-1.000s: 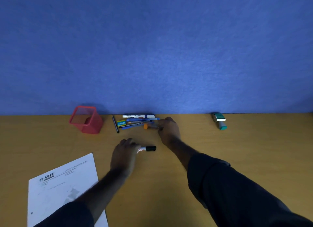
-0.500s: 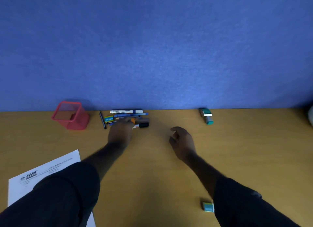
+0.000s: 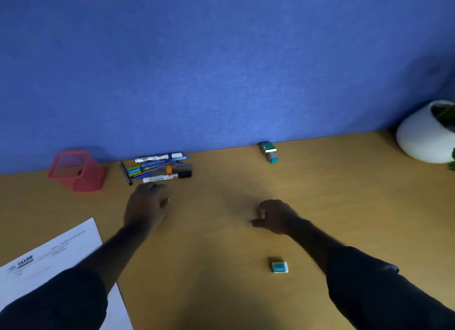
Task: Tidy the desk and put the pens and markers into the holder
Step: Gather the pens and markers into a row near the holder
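Note:
A red mesh holder (image 3: 76,170) stands at the back left of the wooden desk (image 3: 221,280), by the blue partition. Right of it lies a pile of pens and markers (image 3: 160,167); its front piece is a white marker with a black cap (image 3: 167,177). A thin black pen (image 3: 125,173) lies at the pile's left end. My left hand (image 3: 145,207) hovers just in front of the pile, fingers spread, holding nothing. My right hand (image 3: 277,216) is over the middle of the desk, fingers loosely curled, empty.
A printed white sheet (image 3: 49,263) lies at the front left, partly under my left sleeve. A small green box (image 3: 279,267) sits near the front. A green stamp (image 3: 269,152) stands by the partition, and a white plant pot (image 3: 426,135) at the far right.
My left hand carried the white marker to the pile, let it go and pulled back. My right hand left the pile and moved back toward the middle of the desk.

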The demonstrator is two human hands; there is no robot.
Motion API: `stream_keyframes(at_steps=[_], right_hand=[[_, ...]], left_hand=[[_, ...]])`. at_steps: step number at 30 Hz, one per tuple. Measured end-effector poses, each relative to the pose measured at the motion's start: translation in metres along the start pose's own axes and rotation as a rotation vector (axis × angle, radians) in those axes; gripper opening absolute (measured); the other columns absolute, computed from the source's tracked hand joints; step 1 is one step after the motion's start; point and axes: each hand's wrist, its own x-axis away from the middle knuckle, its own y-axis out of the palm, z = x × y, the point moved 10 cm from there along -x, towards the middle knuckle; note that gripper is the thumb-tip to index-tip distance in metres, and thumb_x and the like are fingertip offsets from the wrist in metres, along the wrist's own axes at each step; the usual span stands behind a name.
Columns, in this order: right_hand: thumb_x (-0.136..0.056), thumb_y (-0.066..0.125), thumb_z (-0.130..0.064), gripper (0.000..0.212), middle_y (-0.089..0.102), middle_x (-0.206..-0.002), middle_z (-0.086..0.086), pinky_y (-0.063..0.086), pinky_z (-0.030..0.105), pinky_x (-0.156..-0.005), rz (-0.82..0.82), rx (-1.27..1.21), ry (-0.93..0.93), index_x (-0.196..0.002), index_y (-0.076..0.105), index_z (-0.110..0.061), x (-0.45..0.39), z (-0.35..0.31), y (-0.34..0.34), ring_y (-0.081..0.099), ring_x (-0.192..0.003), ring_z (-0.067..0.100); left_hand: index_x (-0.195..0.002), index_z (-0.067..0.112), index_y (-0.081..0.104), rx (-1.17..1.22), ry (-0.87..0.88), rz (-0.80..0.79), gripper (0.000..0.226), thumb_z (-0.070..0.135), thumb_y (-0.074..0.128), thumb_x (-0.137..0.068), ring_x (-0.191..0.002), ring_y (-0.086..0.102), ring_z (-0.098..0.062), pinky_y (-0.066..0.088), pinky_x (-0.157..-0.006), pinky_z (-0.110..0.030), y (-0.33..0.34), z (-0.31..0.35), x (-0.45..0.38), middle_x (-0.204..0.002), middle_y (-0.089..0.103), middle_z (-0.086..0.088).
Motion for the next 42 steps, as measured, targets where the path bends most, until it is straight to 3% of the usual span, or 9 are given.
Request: stream_keyframes(at_steps=[3,6,14,21,24,30,38,40,42], right_hand=[[-0.065,0.085,-0.044,0.079,0.055,-0.124,0.004,0.049,0.026,-0.063,-0.185,-0.014,0.015,-0.129,0.047,-0.017,0.029,0.001,0.015,0.058,-0.096,0.019],[-0.062,0.089,-0.026,0.090,0.046,-0.130,0.004,0.050,0.030,-0.073,-0.252,0.047,-0.001,-0.136,0.038,-0.019,0.057,-0.004,0.029,0.053,-0.107,0.022],[-0.073,0.078,-0.009,0.032,0.063,-0.108,0.004,0.055,0.032,-0.076,-0.226,0.054,-0.101,-0.098,0.059,-0.015,0.059,-0.025,0.047,0.066,-0.095,0.022],[-0.080,0.072,-0.019,0.029,0.066,-0.113,0.007,0.050,0.030,-0.087,0.010,0.048,-0.187,-0.106,0.069,-0.007,0.030,-0.066,0.018,0.062,-0.104,0.023],[-0.085,0.062,-0.010,0.018,0.071,-0.107,0.009,0.053,0.034,-0.086,0.158,-0.191,-0.090,-0.100,0.072,-0.004,0.015,-0.075,0.005,0.066,-0.099,0.024],[-0.082,0.062,0.001,0.024,0.069,-0.069,0.011,0.060,0.043,-0.053,0.282,-0.716,0.138,-0.063,0.067,-0.013,-0.009,-0.090,0.002,0.068,-0.057,0.033],[-0.080,0.065,0.004,0.017,0.070,-0.083,0.014,0.061,0.049,-0.063,0.291,-1.052,0.249,-0.069,0.067,-0.009,-0.063,-0.122,0.001,0.071,-0.071,0.031],[-0.081,0.064,0.002,0.011,0.070,-0.094,0.017,0.061,0.045,-0.073,0.261,-1.055,0.230,-0.086,0.071,-0.005,-0.077,-0.127,-0.002,0.070,-0.087,0.033],[-0.081,0.061,0.003,0.026,0.067,-0.109,0.021,0.060,0.040,-0.079,0.194,-1.077,0.177,-0.106,0.067,0.001,-0.090,-0.135,-0.003,0.067,-0.100,0.034]], left_hand=[[-0.112,0.007,0.070,-0.009,-0.011,0.010,0.034,0.019,0.074,-0.080,-0.103,0.059,-0.036,0.050,-0.087,-0.044,0.003,-0.015,0.020,-0.106,0.067,-0.014],[-0.106,0.009,0.071,-0.028,-0.045,0.071,0.029,0.019,0.075,-0.079,-0.098,0.060,-0.036,0.052,-0.082,-0.044,-0.004,-0.035,0.044,-0.102,0.066,-0.012],[-0.098,0.011,0.072,-0.075,-0.165,0.056,0.022,0.021,0.073,-0.079,-0.092,0.060,-0.036,0.053,-0.074,-0.043,-0.007,-0.083,0.094,-0.099,0.065,-0.012],[-0.103,0.007,0.068,-0.047,-0.303,0.120,0.038,0.035,0.071,-0.077,-0.103,0.058,-0.040,0.048,-0.084,-0.049,0.001,-0.110,0.122,-0.111,0.065,-0.016],[-0.116,0.004,0.064,-0.035,-0.408,0.155,0.052,0.043,0.061,-0.082,-0.127,0.045,-0.045,0.037,-0.103,-0.056,0.008,-0.117,0.135,-0.131,0.057,-0.020],[-0.143,0.003,0.040,0.085,-0.501,0.075,0.070,0.046,0.058,-0.091,-0.146,0.023,-0.043,0.023,-0.118,-0.055,0.031,-0.107,0.135,-0.157,0.032,-0.019],[-0.153,0.016,0.027,0.245,-0.419,-0.004,0.070,0.055,0.042,-0.096,-0.153,0.006,-0.032,0.014,-0.124,-0.046,0.045,-0.057,0.113,-0.166,0.011,-0.008],[-0.153,0.018,0.028,0.277,-0.407,-0.008,0.069,0.054,0.043,-0.096,-0.153,0.006,-0.031,0.014,-0.123,-0.045,0.046,-0.049,0.109,-0.166,0.012,-0.007],[-0.152,0.020,0.028,0.307,-0.411,-0.021,0.068,0.055,0.042,-0.096,-0.153,0.004,-0.030,0.015,-0.123,-0.045,0.048,-0.045,0.105,-0.166,0.010,-0.006]])
